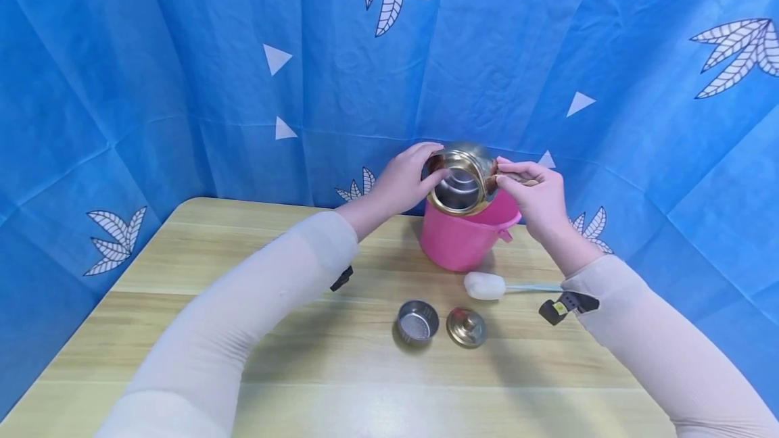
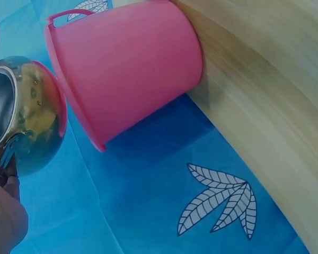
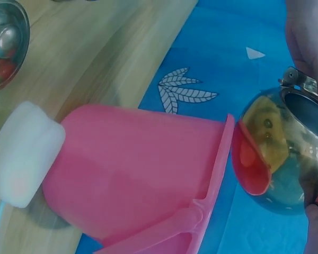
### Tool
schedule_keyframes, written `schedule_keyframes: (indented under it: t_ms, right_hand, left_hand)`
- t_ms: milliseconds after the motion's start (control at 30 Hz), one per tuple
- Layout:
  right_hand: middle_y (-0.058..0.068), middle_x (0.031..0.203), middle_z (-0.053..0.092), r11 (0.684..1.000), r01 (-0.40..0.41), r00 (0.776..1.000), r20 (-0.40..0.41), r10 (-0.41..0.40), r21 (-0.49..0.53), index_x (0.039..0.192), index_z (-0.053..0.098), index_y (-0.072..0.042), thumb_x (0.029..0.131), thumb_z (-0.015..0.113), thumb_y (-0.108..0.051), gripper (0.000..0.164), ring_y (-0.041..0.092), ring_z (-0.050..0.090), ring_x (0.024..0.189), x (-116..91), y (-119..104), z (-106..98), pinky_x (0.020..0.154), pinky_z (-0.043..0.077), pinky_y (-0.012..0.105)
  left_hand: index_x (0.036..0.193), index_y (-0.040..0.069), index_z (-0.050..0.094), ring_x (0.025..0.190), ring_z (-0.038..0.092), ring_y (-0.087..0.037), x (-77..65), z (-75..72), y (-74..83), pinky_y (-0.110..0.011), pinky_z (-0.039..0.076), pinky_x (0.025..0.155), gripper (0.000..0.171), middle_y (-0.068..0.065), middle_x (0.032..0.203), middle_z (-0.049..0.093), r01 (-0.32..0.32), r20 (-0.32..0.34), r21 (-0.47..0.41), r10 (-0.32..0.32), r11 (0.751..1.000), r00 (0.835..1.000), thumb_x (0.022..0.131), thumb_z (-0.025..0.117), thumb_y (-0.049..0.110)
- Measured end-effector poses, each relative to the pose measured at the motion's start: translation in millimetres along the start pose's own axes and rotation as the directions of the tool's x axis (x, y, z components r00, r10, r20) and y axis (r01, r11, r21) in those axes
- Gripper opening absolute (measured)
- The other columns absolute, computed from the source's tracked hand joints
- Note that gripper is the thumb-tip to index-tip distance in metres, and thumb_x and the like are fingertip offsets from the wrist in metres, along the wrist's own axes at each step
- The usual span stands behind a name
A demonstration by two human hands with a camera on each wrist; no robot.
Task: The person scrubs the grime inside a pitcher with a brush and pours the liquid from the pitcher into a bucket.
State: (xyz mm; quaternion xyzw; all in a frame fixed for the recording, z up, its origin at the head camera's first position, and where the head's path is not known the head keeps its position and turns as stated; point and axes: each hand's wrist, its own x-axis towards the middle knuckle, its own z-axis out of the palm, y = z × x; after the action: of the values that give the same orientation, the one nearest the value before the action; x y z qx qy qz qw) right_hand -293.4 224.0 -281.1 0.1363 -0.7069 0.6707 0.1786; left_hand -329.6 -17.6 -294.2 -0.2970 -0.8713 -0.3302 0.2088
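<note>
A shiny metal teapot (image 1: 464,178) without its lid is held tilted above the pink bucket (image 1: 459,238), its round opening turned toward me in the head view. My left hand (image 1: 409,178) grips the pot's left side, thumb at the rim of the opening. On the other side, my right hand (image 1: 535,196) pinches a part that sticks out of the pot; whether this is handle or spout I cannot tell. The teapot (image 2: 40,114) hangs beside the bucket's rim in the left wrist view. Its rounded body (image 3: 278,153) reflects pink in the right wrist view.
On the wooden table (image 1: 341,384) stand a small metal strainer cup (image 1: 417,322) and, to its right, a round metal lid (image 1: 466,327). A white sponge brush (image 1: 485,286) with a pale blue handle lies before the bucket. A blue patterned curtain (image 1: 243,86) hangs behind.
</note>
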Motion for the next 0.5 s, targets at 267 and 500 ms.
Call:
schedule_keyframes:
  t_ms: [267, 500]
  right_hand:
    - [0.004, 0.111, 0.075, 0.998, 0.006, 1.000, 0.023, -0.007, 0.062, 0.105, 0.076, 0.003, 0.086, 0.072, 0.009, 0.021, 0.011, 0.068, 0.109, -3.6, 1.1, 7.3, 0.090, 0.054, 0.021]
    - [0.003, 0.111, 0.075, 0.995, -0.001, 0.999, 0.043, -0.003, 0.101, 0.106, 0.075, 0.003, 0.086, 0.072, 0.008, 0.021, 0.011, 0.067, 0.111, -6.0, -2.3, 13.3, 0.092, 0.053, 0.022]
  left_hand:
    - [0.143, 0.008, 0.052, 0.136, 0.048, -0.021, -8.9, -9.8, -0.2, -0.032, 0.039, 0.112, 0.052, -0.007, 0.147, 0.051, 0.001, 0.016, 0.019, -0.001, 1.000, 1.000, 0.100, 0.062, 0.035]
    - [0.142, 0.008, 0.053, 0.133, 0.050, -0.022, -15.6, -19.7, 2.0, -0.035, 0.042, 0.110, 0.050, -0.008, 0.144, 0.053, -0.018, 0.003, 0.025, 0.018, 1.000, 1.000, 0.100, 0.062, 0.034]
